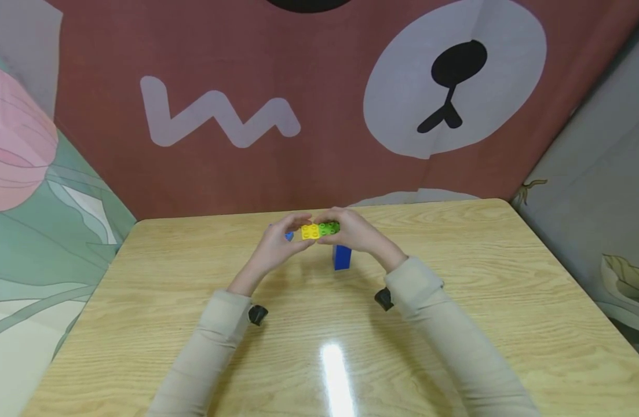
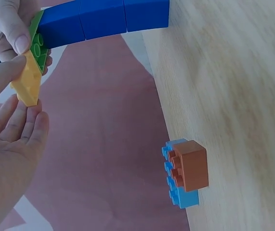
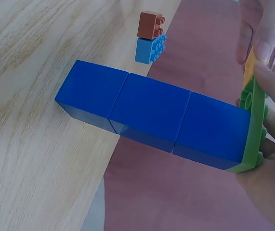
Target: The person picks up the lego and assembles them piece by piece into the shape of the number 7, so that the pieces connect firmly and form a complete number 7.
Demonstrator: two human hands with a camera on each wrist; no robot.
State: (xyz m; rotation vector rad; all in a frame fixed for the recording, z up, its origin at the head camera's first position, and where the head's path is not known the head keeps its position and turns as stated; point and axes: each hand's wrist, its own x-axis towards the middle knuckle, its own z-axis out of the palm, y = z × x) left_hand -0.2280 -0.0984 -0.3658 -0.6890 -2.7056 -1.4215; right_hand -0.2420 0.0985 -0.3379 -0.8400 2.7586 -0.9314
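Note:
Three dark blue blocks form an upright column (image 3: 149,113) on the table, with a flat green brick (image 1: 328,228) lying across its top. My right hand (image 1: 358,231) holds the green brick between thumb and fingers. A yellow brick (image 1: 310,231) sits level with the green one, against its left end. My left hand (image 1: 277,243) pinches this yellow brick, thumb on one side and fingertips on the other, as the left wrist view shows. From the head, the right hand hides the upper part of the column.
An orange-brown brick (image 2: 190,166) and a light blue brick (image 2: 185,197) stand together on the table (image 1: 298,324), left of the column and mostly behind the left hand in the head view. A printed cloth (image 1: 298,174) hangs along the table's far edge.

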